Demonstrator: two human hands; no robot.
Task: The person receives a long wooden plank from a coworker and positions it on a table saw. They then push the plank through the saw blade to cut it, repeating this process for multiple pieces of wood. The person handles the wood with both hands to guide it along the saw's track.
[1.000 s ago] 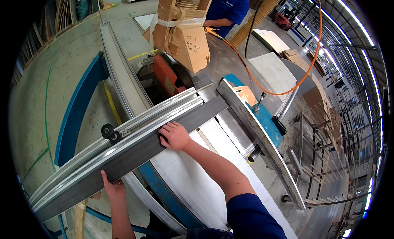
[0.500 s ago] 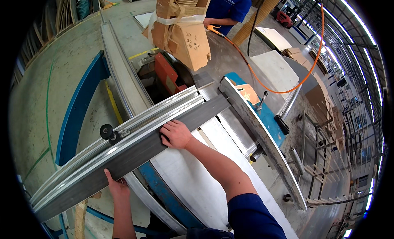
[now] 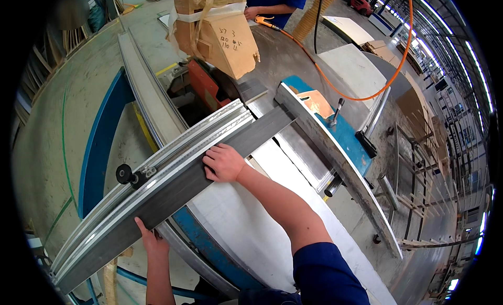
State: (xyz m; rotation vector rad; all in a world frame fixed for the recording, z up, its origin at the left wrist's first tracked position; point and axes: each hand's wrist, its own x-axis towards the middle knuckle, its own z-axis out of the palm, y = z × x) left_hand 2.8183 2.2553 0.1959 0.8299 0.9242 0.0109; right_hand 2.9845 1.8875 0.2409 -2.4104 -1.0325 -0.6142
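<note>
A long dark grey board (image 3: 175, 199) lies slantwise along a silver aluminium fence (image 3: 209, 131) on a sliding table saw. Its far right end meets the upright rip fence (image 3: 335, 148). My left hand (image 3: 154, 243) grips the board's near edge toward the lower left, thumb on top and fingers partly hidden underneath. Farther along, my right hand (image 3: 224, 162) presses on the board with bent fingers over its top face. Past the fence end sits a red saw guard (image 3: 203, 85), and a short dark piece (image 3: 251, 89) lies beside it.
A taped cardboard hood (image 3: 228, 43) hangs over the saw area. Across the table a person in blue (image 3: 280, 1) has a hand near an orange air gun (image 3: 266, 22) with its hose. A black knob (image 3: 124, 174) juts from the aluminium fence. A white panel (image 3: 230, 221) lies near me.
The whole view has shifted slightly, with the hood and saw now higher and farther left. Both hands keep their hold on the board, which stays along the aluminium fence.
</note>
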